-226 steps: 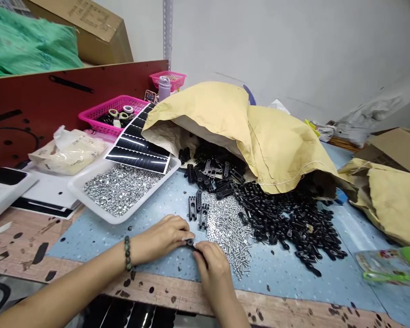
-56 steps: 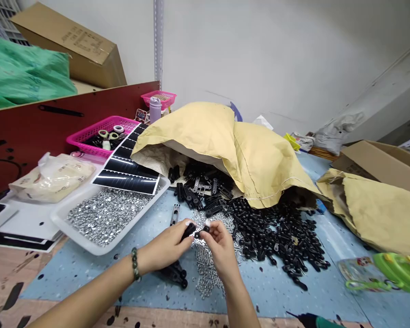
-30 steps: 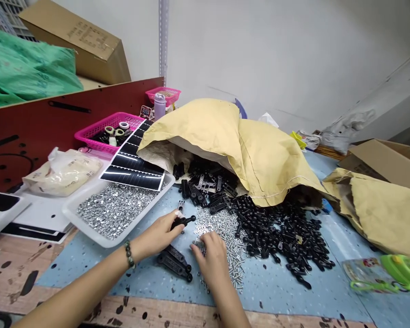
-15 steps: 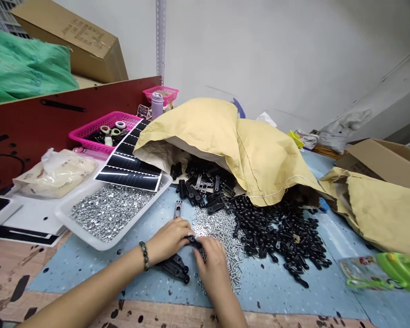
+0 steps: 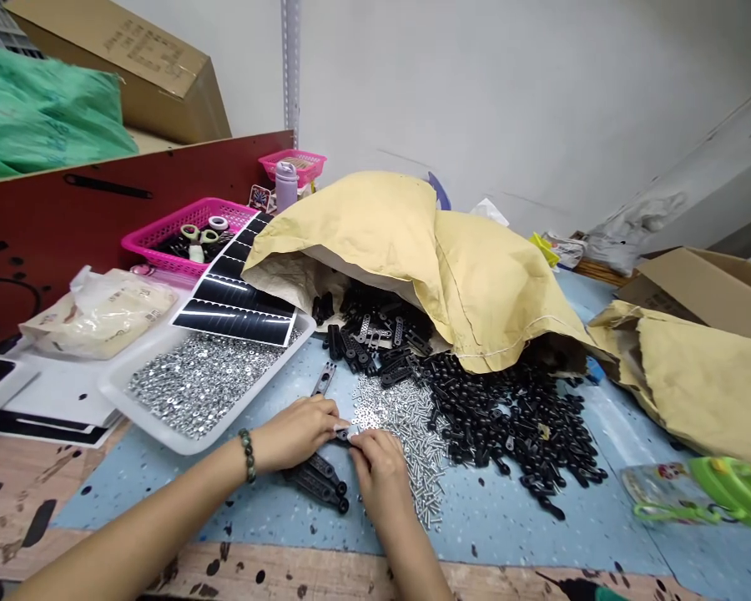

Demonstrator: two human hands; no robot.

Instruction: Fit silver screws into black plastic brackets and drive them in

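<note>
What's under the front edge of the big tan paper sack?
Black plastic links spill out from beneath the tan paper sack. Anything further inside is covered by the paper and cannot be seen.

bright, even light | soft shadows | sparkly glare off the loose screws (image 5: 406, 434) | fisheye bend at edges | sharp, no real blur

The left hand (image 5: 294, 434) and right hand (image 5: 381, 476) pinch a small black link (image 5: 345, 434) just beside spilled silver screws (image 5: 406, 442).
</note>
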